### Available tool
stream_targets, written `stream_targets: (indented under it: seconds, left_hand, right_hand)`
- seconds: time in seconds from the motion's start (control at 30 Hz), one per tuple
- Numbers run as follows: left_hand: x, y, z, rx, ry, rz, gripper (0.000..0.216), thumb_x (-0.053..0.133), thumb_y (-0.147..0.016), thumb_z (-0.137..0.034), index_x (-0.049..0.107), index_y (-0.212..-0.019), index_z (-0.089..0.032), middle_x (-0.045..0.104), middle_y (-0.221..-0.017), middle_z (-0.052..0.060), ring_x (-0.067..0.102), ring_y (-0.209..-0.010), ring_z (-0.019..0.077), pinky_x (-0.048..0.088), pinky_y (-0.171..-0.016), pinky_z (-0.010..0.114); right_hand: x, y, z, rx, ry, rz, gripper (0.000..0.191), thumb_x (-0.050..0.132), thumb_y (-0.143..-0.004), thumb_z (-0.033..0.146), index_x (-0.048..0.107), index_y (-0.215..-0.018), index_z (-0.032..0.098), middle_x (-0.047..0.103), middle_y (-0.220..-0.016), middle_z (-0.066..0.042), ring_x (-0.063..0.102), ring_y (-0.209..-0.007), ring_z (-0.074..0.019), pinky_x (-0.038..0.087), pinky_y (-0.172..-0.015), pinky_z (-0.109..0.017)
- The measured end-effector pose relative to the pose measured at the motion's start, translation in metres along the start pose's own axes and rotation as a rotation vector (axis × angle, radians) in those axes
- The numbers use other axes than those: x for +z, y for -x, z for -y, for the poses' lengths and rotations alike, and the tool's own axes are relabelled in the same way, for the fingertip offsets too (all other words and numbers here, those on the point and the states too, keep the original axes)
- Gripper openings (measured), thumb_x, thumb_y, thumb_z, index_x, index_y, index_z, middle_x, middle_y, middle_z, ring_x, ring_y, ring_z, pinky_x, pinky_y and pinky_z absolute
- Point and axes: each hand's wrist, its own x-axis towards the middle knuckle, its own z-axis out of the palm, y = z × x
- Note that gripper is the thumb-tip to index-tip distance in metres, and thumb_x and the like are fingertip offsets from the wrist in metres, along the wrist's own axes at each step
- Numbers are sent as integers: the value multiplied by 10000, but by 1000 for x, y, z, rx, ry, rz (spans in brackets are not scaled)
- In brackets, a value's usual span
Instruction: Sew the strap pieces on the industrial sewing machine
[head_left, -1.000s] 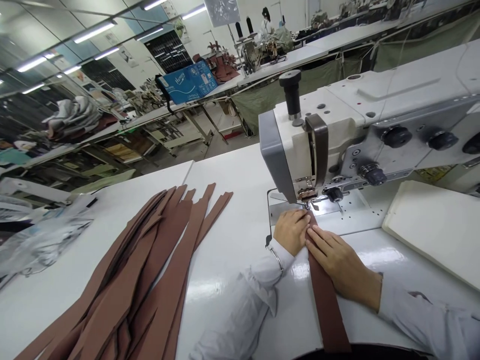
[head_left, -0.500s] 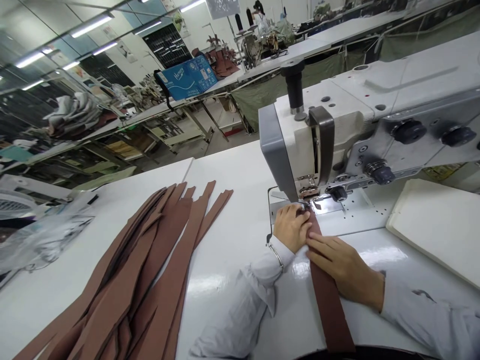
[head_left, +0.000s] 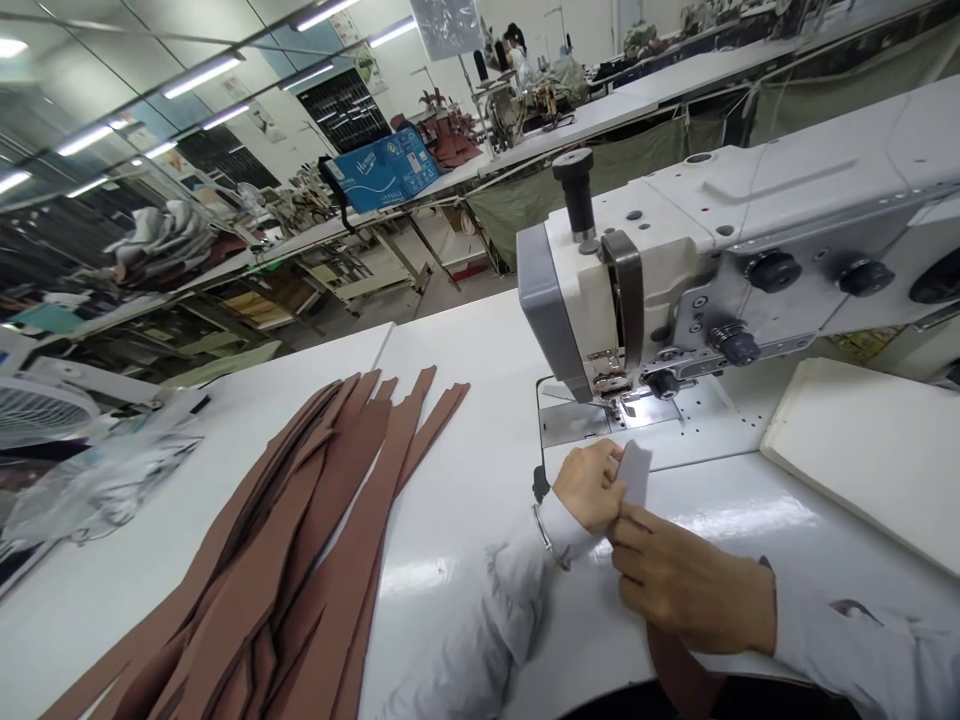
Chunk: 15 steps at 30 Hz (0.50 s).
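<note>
Just in front of the sewing machine's needle area (head_left: 619, 406), my left hand (head_left: 587, 486) pinches the end of a brown fabric strip (head_left: 679, 668). That end stands turned over, and its pale grey underside (head_left: 634, 470) shows. My right hand (head_left: 686, 580) is closed on the same strip a little nearer to me, its fingertips close to my left hand. The strip's lower part hangs down over the table's front edge. Between the hands most of the strip is hidden. A gap separates the strip from the presser foot.
On the left of the white table (head_left: 442, 500) lies a pile of several brown strips (head_left: 300, 520). The sewing machine (head_left: 637, 270) stands at right, with a cream-coloured board (head_left: 870, 450) beside it. Clear plastic (head_left: 97, 480) and a fan (head_left: 45, 405) are at far left.
The strip's end has come out from under the presser foot towards me and is turned up, grey side showing. Both hands have moved slightly back; my right hand has closed on the strip.
</note>
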Motion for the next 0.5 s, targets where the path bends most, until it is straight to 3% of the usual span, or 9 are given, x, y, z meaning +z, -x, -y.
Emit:
stream_targets:
  seconds: [0.07,0.13,0.2,0.27,0.37,0.43,0.5]
  left_hand:
    - [1,-1,10,-16,238,-66,264,579,-690,-137,483,-934,-162,491,-527,-84,473,-424,87,408,-475,214]
    - [3,-2,20,-16,279,-209,295,585,-712,-175,454,-976,-160,520,-565,-68,492,-430,95,432,-467,227]
    - [5,-4,30,75,36,-420,330,602,-705,-165,473,-1009,-158,597,-707,0,574,-558,141,494,-559,297]
    - [6,-5,37,303,-310,-540,317,587,-719,-134,523,-1028,-170,623,-974,86,611,-834,215,501,-756,401]
    - [5,-8,42,670,-649,-442,230,498,-796,-114,591,-993,-185,590,-1153,90,521,-1078,250,417,-930,465]
    - [4,-9,41,715,-759,-388,199,493,-831,-171,608,-994,-182,610,-1126,84,511,-1079,257,410,-933,477]
    - [4,-10,38,642,-839,-410,218,523,-835,-244,606,-1021,-166,600,-1136,99,493,-1088,277,402,-931,493]
  right_hand:
    - [-8,0,5,-56,-52,18,271,502,-747,151,576,-1006,120,579,-989,-113,450,-1060,-274,269,-981,-515]
    - [-10,-1,12,-99,-102,8,476,495,-760,206,460,-1222,98,491,-1228,-143,332,-1219,-304,186,-1028,-551]
    - [-7,-1,18,-89,-165,3,508,482,-768,231,428,-1255,100,432,-1308,-137,302,-1249,-306,181,-1040,-542]
    - [1,1,20,-51,-240,11,463,485,-733,220,487,-1179,98,476,-1259,-134,352,-1215,-290,186,-1052,-513]
    - [11,5,14,-17,-330,-2,405,500,-645,204,555,-1033,101,558,-1106,-125,428,-1137,-258,176,-1069,-471]
    - [12,7,6,47,-323,-29,432,508,-639,224,546,-1049,94,537,-1135,-138,409,-1152,-271,154,-1070,-489]
    - [11,8,-1,135,-292,-49,448,515,-668,260,528,-1082,88,496,-1195,-155,378,-1173,-293,145,-1061,-519]
